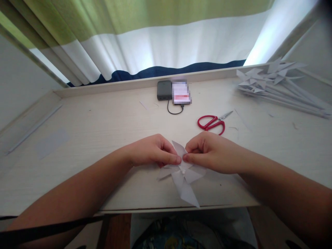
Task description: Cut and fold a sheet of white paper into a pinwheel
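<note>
A folded white paper pinwheel (pixel 185 188) with several pointed blades is held just above the front part of the table, its lowest blade pointing toward the table's front edge. My left hand (pixel 155 150) pinches it from the left, thumb on top near the centre. From the right, my right hand (pixel 210 152) pinches the same pinwheel, its thumb tip close to the left thumb. One blade sticks up between the two hands. Just beyond my right hand lie red-handled scissors (pixel 214 125), blades pointing away to the right.
Finished-looking paper pinwheels on paper sticks (pixel 261 81) are piled at the back right. A black power bank (pixel 164 90) is cabled to a phone (pixel 181 92) at the back. A rolled paper stick (pixel 36 128) and a paper rectangle (pixel 52 142) lie left. Paper scraps dot the white table (pixel 114 117).
</note>
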{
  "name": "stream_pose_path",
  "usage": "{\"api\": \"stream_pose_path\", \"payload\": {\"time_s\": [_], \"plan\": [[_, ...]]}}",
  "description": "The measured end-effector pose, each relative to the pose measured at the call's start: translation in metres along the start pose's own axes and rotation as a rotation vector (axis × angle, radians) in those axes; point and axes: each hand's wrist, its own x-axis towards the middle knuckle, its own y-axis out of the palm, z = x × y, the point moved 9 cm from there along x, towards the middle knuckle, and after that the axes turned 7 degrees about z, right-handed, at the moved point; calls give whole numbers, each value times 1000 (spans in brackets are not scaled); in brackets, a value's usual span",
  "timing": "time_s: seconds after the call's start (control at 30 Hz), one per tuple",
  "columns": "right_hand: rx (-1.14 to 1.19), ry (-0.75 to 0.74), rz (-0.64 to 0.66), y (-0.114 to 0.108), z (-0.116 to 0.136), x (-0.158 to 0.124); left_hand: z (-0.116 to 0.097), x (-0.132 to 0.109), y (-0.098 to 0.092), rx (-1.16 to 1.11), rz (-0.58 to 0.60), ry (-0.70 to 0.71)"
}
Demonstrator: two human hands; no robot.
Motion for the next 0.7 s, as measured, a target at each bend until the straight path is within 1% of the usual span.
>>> {"api": "stream_pose_path", "payload": {"time_s": [0.27,0.4,0.57,0.63,0.7], "plan": [[2,3,20,0,-4,4,4,0,-5,44,-62,-6],[-28,-8,35,-1,-4,5,1,-2,-5,111,-102,-20],[-19,-48,22,-3,-4,6,-4,-4,-5,124,-136,-3],[3,-53,14,-4,-5,6,-4,-4,-5,113,-132,20],[18,-45,17,-5,-6,6,-3,-4,-3,87,-102,41]]}}
